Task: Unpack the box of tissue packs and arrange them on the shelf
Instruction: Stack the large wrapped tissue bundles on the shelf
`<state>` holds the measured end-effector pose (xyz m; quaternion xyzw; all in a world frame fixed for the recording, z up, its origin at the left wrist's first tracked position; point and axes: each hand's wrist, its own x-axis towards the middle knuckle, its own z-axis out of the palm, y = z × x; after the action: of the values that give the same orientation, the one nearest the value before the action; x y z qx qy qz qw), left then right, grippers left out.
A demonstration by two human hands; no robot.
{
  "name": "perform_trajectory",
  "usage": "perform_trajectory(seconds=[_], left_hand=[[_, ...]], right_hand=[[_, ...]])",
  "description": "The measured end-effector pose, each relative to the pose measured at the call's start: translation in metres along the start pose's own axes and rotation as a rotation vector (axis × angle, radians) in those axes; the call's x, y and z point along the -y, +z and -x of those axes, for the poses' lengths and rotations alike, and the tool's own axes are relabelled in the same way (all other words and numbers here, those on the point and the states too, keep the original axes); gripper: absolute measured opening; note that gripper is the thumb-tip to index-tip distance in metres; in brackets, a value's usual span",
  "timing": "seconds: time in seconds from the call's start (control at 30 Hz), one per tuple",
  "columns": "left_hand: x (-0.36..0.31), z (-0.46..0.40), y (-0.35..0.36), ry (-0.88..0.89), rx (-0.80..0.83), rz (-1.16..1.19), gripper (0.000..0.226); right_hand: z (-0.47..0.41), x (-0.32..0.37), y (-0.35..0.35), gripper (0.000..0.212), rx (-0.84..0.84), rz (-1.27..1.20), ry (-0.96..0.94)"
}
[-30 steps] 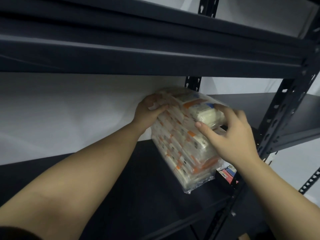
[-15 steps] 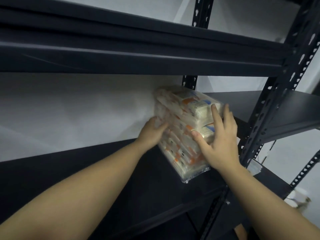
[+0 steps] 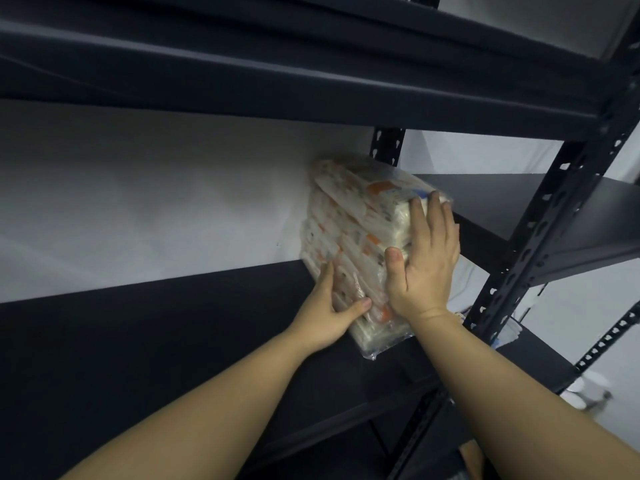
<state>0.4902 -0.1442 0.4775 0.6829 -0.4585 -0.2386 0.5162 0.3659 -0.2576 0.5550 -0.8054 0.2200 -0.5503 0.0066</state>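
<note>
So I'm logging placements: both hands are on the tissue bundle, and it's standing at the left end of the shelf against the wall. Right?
Not quite. The head view shows the left hand and right hand on the tissue bundle, and it stands against the wall, but at the right end of the shelf, beside the upright post, not the left.

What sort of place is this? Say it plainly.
Probably a storeroom or stockroom. Dark metal shelving with a perforated upright post stands against a bare white wall, and a plastic-wrapped bundle of tissue packs is being stocked on it.
</note>
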Motion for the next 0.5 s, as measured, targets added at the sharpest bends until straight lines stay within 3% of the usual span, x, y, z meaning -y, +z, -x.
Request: perform_trajectory(seconds=[0.3, 0.5], left_hand=[[0.001, 0.000, 0.003, 0.024, -0.008, 0.012, 0.110], [0.001, 0.002, 0.004, 0.045, -0.025, 0.003, 0.109]], right_hand=[[0.002, -0.002, -0.004, 0.087, -0.001, -0.018, -0.002], [0.035, -0.003, -0.013, 0.092, -0.094, -0.083, 0.042]])
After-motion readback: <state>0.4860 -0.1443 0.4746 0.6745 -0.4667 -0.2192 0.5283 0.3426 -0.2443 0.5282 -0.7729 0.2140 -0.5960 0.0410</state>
